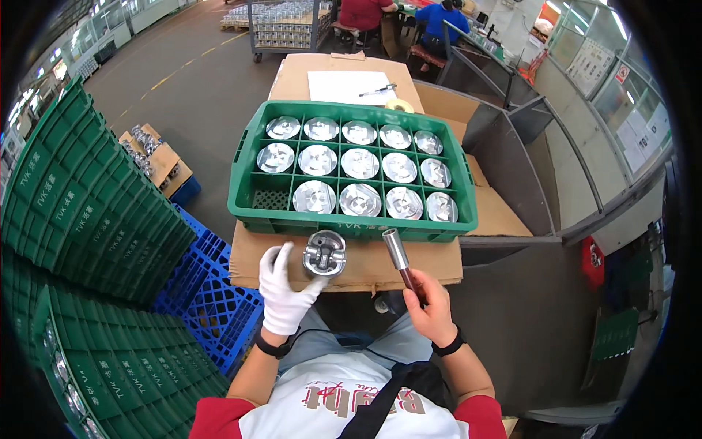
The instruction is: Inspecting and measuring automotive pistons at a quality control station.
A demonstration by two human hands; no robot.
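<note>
Left hand in a white glove (284, 294) is about half open, fingers spread off the left side of a round silver metal piston (324, 254), thumb by its lower edge; can't tell if it's touching. Piston's near the front edge of the cardboard-topped bench (373, 274). Bare right hand (430, 309) is wrapped around a dark-handled tool with a shiny steel cylinder end (395, 247). Behind them: a green plastic divided crate (307, 219) of pistons, then white paper (333, 84) towards the back edge.

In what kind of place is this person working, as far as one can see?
Probably a factory workshop handling engine parts: metal pistons fill most of a divided green crate, with stacked green crates and a blue plastic pallet at the left.
</note>
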